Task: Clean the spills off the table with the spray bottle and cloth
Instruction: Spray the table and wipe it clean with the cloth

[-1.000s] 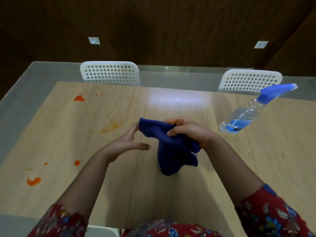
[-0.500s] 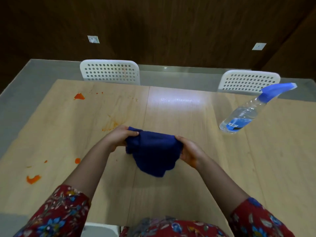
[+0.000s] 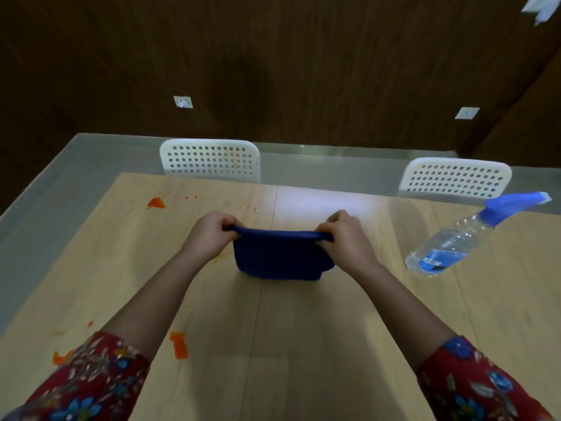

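Below a dark wood wall, a pale table is carrying everything. Above its middle a folded blue cloth is hanging taut, the left hand and right hand each pinching a top corner. The person is seemingly readying it. Wiping next calls for reaching the orange spills along the left edge. The spray bottle is sitting untouched near the right edge, and white chairs are waiting beyond the far edge. Nothing seems to be blocking the way.
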